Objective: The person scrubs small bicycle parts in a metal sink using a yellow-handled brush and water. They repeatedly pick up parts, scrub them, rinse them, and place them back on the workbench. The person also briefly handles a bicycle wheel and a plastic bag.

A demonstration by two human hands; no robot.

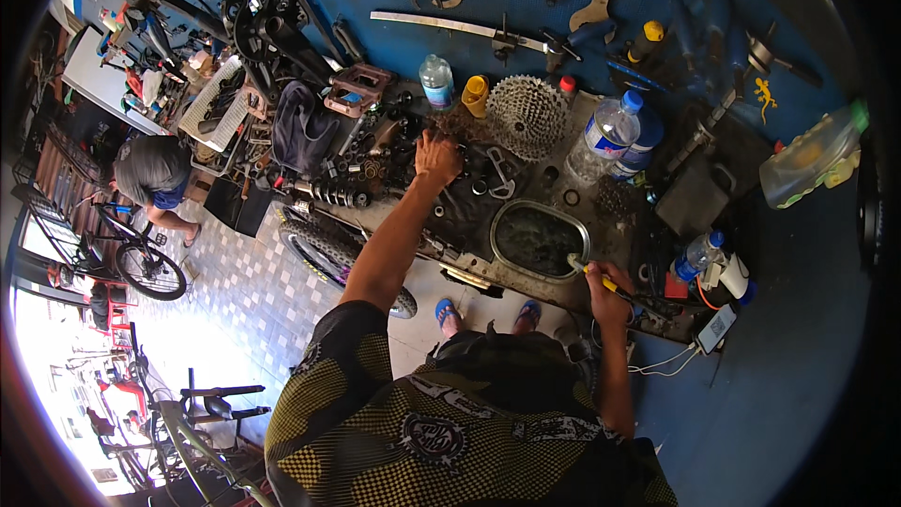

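My right grip (608,295) is closed round a yellow-handled brush (597,274), its head at the near right rim of the metal tray (587,231) of dark liquid. My left grip (437,160) reaches down among small dark parts; whether it holds one, I cannot tell. A silver bracket (501,176) and loose fittings (369,169) litter the worktop (563,295), so I judge the work unfinished, with parts left to handle.
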